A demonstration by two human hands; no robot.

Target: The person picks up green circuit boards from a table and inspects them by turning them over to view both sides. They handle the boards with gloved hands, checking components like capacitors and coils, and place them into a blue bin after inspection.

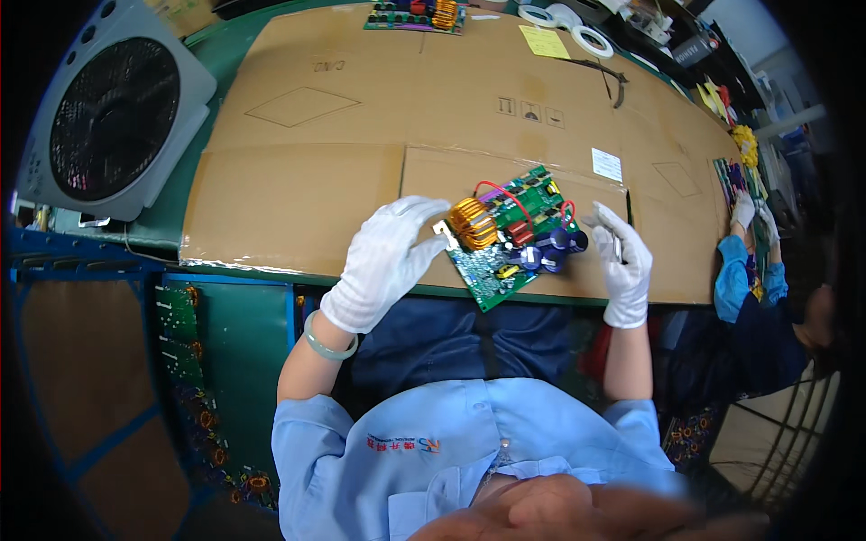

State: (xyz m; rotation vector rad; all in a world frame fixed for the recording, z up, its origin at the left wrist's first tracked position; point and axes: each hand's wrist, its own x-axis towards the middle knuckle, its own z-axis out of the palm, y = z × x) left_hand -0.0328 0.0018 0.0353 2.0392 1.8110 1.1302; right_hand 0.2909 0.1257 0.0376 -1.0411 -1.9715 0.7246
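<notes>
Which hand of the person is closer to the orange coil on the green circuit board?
Left. The left hand touches the circuit board right beside the orange coil. The right hand is at the board's opposite end, past the dark capacitors, holding a small metal tool.

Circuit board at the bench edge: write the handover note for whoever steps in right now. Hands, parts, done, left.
Left hand: gloved, open, fingers on the board's left edge beside the copper coil.
Right hand: gloved, closed around a small metal tool, just right of the board, not touching it.
Board: flat on the cardboard at the near bench edge, coil, red wires and dark capacitors up.
Another board lies at the far edge, with tape rolls to its right.
Done: board positioned and steadied.
Left: the tool has not yet reached the board.
</notes>
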